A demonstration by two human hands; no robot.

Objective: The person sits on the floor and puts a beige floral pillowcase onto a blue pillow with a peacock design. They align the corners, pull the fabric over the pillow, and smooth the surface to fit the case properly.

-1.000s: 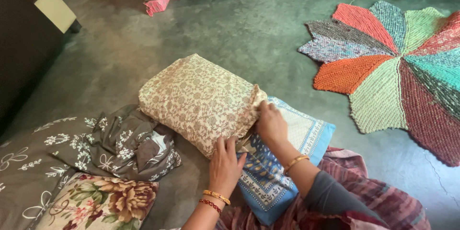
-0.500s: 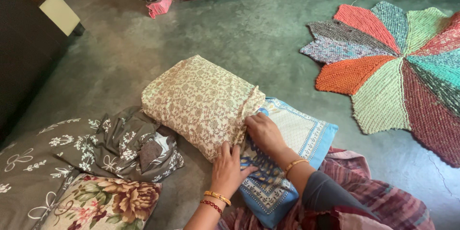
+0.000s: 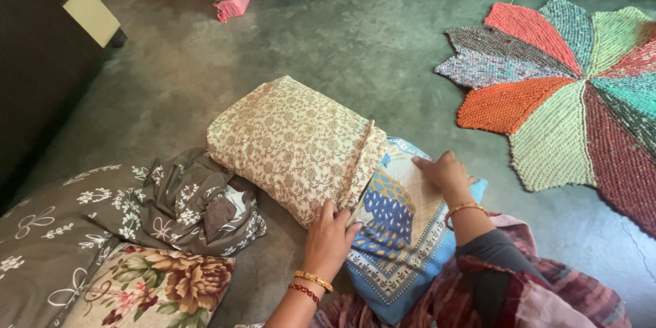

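Note:
A pillow in a beige floral cover (image 3: 294, 143) lies on the green floor, its open end toward me. A pillow with a blue patterned cover (image 3: 403, 232) sticks out from under that end. My left hand (image 3: 329, 236) grips the near corner of the beige cover's open edge. My right hand (image 3: 444, 172) rests flat on the blue pillow's far side, fingers together, holding nothing.
A crumpled grey floral cloth (image 3: 198, 205) lies left of the beige pillow. A grey floral pillow (image 3: 48, 246) and a rose-print pillow (image 3: 157, 290) sit at bottom left. A multicoloured knitted mat (image 3: 567, 89) covers the floor at right. Dark furniture (image 3: 34, 75) stands at left.
My right hand has slid from the beige cover's opening out to the right along the blue pillow. More of the blue pillow now shows. My left hand stays at the cover's edge.

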